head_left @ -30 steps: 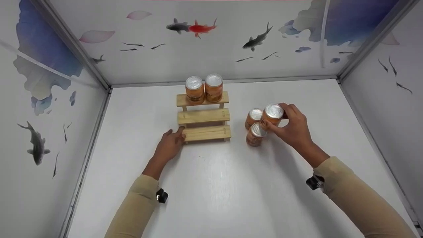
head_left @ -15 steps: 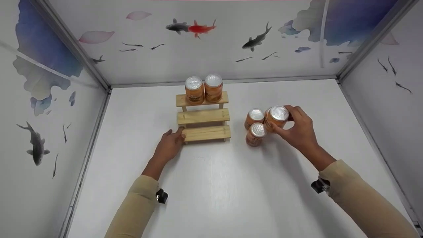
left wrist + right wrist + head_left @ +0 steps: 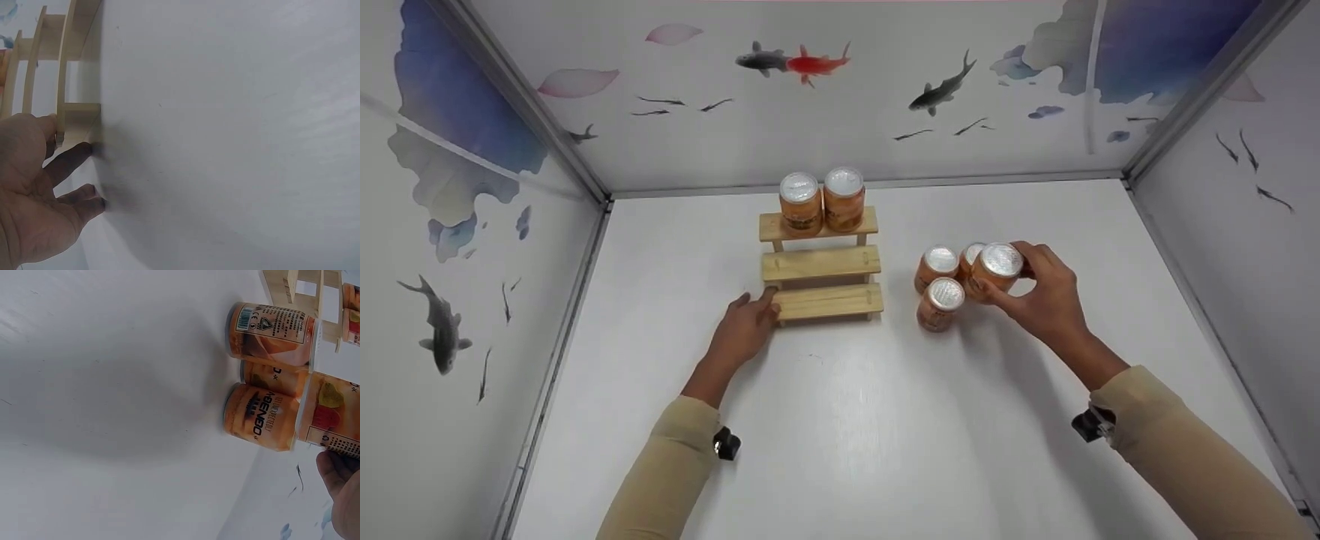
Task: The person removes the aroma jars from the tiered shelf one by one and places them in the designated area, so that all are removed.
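My right hand (image 3: 1042, 292) grips a raised orange can (image 3: 1001, 260) with a silvery lid, thumb and fingers on its sides. Close under it stand three similar cans: a front one (image 3: 939, 309), a back-left one (image 3: 939, 266) and one partly hidden (image 3: 971, 255). In the right wrist view the held can (image 3: 329, 410) sits over the top of a standing can (image 3: 261, 417); whether they touch I cannot tell. My left hand (image 3: 742, 330) pinches the left end of the lowest step of a wooden three-step rack (image 3: 825, 264), with other fingers near the tabletop (image 3: 225, 140).
Two more orange cans, a left one (image 3: 801, 206) and a right one (image 3: 844, 201), stand side by side on the rack's top step. White walls with painted fish (image 3: 945, 90) enclose the table at the back and sides.
My right hand has moved right and slightly nearer with the held can, uncovering part of the standing can behind it. The left hand and the rack stay put.
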`<state>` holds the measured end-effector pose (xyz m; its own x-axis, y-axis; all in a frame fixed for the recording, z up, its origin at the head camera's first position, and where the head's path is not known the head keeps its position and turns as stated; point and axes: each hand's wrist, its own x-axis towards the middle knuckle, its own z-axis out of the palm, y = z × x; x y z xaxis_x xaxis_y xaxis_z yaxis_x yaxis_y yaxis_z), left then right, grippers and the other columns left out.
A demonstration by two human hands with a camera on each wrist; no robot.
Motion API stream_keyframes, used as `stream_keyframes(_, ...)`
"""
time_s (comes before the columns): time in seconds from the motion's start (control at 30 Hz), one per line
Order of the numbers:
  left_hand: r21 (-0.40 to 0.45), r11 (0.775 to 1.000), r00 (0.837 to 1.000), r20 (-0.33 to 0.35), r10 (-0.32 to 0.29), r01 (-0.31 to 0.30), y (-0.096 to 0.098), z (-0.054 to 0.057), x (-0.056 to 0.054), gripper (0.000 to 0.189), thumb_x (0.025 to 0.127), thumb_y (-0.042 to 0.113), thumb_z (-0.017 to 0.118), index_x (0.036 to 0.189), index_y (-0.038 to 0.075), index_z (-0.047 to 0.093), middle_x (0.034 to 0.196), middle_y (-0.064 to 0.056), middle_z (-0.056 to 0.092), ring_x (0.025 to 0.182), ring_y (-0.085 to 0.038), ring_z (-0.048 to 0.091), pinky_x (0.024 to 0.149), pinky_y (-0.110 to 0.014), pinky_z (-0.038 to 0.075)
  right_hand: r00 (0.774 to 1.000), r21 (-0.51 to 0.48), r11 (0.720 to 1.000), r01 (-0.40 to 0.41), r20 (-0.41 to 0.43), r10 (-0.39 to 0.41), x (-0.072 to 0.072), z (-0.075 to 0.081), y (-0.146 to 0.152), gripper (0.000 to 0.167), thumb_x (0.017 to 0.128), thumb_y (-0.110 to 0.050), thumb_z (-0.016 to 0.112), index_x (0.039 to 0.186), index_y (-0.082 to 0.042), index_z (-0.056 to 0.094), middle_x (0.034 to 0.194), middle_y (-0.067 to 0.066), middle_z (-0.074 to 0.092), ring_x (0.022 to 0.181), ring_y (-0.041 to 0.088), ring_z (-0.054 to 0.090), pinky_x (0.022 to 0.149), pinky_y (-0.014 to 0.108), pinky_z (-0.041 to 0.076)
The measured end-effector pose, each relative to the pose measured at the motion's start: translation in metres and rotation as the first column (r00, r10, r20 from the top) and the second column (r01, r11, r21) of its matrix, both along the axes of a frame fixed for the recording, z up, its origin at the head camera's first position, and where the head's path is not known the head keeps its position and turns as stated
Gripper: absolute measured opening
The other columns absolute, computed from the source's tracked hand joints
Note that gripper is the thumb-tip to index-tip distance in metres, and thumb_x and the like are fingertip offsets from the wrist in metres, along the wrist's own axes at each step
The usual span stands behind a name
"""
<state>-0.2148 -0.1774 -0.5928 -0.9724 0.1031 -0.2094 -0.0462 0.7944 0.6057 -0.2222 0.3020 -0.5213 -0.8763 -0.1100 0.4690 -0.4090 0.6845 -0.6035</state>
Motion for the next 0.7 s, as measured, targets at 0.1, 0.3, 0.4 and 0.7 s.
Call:
stream_keyframes(0.1,0.005,1.000,1.000,0.004,0.000,0.000,0.000,0.000,-0.001,0.059,0.120,0.043,0.043,0.172,0.013,0.041,0.165,-0.023,0.055,0.166,-0.052,0.032,0.131,-0.071,0.032,1.000,0.004,1.000,-0.003,0.004,0.003,0.000,-0.002,0.002,0.063,0.084,-0.014,0.099,0.136,0.004,0.068,0.116,0.019,0.071,0.105,0.034,0.078,0.090,-0.003,0.046)
stream_keyframes(0.3,0.036,0.999,1.000,-0.011,-0.004,0.004,-0.009,-0.020,-0.009,0.064,0.118,0.055,0.043,0.171,0.019,0.044,0.164,-0.021,0.057,0.165,-0.053,0.033,0.129,-0.071,0.035,1.000,-0.003,1.000,-0.016,0.008,0.016,0.002,-0.007,0.006,0.063,0.082,-0.011,0.099,0.134,0.006,0.068,0.116,0.021,0.071,0.105,0.036,0.078,0.090,-0.003,0.047)
stream_keyframes(0.4,0.049,0.999,1.000,-0.026,0.008,-0.006,-0.013,-0.033,-0.014,0.066,0.116,0.060,0.045,0.170,0.023,0.047,0.163,-0.019,0.059,0.165,-0.051,0.034,0.129,-0.070,0.035,0.999,0.006,1.000,-0.025,0.020,0.025,0.003,-0.010,0.008,0.064,0.082,-0.013,0.100,0.135,0.005,0.068,0.117,0.020,0.072,0.107,0.036,0.078,0.090,-0.001,0.048)
stream_keyframes(0.7,0.057,0.998,0.999,-0.035,0.004,-0.002,-0.015,-0.043,-0.019,0.062,0.116,0.056,0.047,0.169,0.023,0.048,0.162,-0.018,0.061,0.165,-0.051,0.034,0.130,-0.070,0.035,0.996,0.023,0.997,-0.069,0.059,0.068,0.004,-0.019,0.014,0.065,0.085,-0.017,0.099,0.139,0.001,0.068,0.121,0.017,0.073,0.111,0.036,0.077,0.092,0.002,0.050)
